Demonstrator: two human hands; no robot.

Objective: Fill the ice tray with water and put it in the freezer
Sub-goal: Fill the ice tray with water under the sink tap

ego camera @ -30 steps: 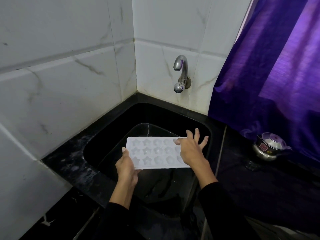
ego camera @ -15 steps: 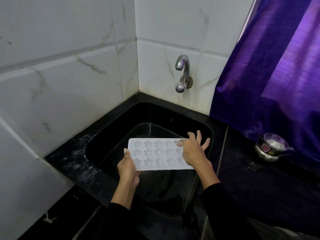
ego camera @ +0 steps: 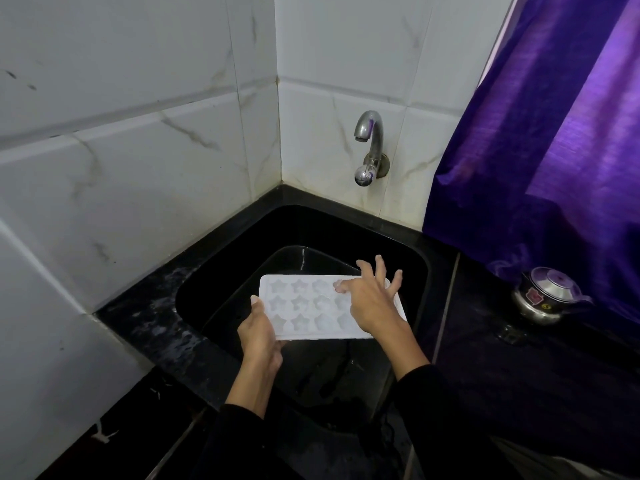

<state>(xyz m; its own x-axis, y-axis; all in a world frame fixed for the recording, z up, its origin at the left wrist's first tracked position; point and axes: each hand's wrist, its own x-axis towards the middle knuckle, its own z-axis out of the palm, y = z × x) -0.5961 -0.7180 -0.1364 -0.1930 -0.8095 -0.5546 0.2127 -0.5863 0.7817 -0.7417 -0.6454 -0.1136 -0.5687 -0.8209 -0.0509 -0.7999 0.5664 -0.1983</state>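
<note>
While the white ice tray (ego camera: pixel 313 308) hangs level over the black sink (ego camera: pixel 408 271), the left hand (ego camera: pixel 258 332) grasps its near left corner, thumb on top of the rim and fingers curled beneath. The right hand (ego camera: pixel 372 301) lies over the tray's right end with fingers spread and fairly straight, its thumb tip pressing near a star-shaped hollow in the far row; its grip looks released rather than clenched, though whether any finger hooks the far edge I cannot tell. A steel tap (ego camera: pixel 369 147) juts from the tiled wall (ego camera: pixel 138 168) above the sink. On the dark table (ego camera: pixel 536 375) to the right, beside a purple curtain (ego camera: pixel 554 133), stands a small steel pot (ego camera: pixel 545 294).
</note>
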